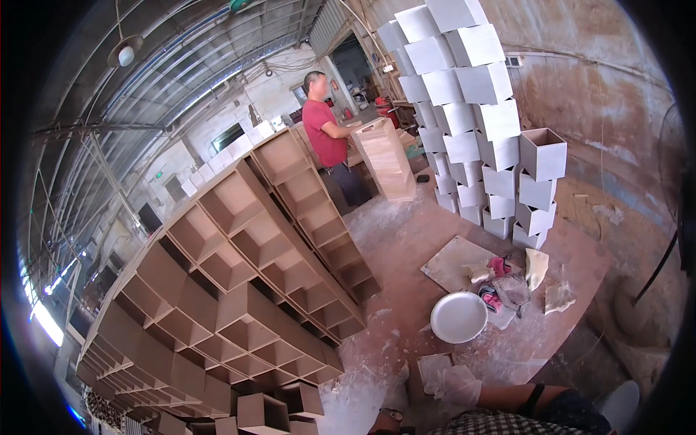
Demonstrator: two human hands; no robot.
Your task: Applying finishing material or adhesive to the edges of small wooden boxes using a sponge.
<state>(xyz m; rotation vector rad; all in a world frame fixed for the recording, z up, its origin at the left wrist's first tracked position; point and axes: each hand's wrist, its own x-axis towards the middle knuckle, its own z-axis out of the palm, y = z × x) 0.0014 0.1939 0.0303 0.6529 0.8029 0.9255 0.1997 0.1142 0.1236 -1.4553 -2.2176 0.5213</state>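
Observation:
Low in the view, my right hand [461, 385] is in a pale, see-through glove, its forearm coming in from the right with a black band on it. It overlaps the edge of a small flat whitish piece [433, 372]; whether it grips the piece is unclear. To the left of that piece is my left hand [396, 386], whitish and with a watch at the wrist. Its fingers are too small and smeared to read. Beyond the hands, a round white basin [459, 317] stands on the dusty reddish-brown table [391, 290].
Stacked open brown boxes [246, 239] fill the left side. A tall stack of white boxes [464, 94] rises at the far right. Rags [511, 290] and a stained board [458, 262] lie beyond the basin. A person in red [326, 134] stands at a light wooden box [384, 159].

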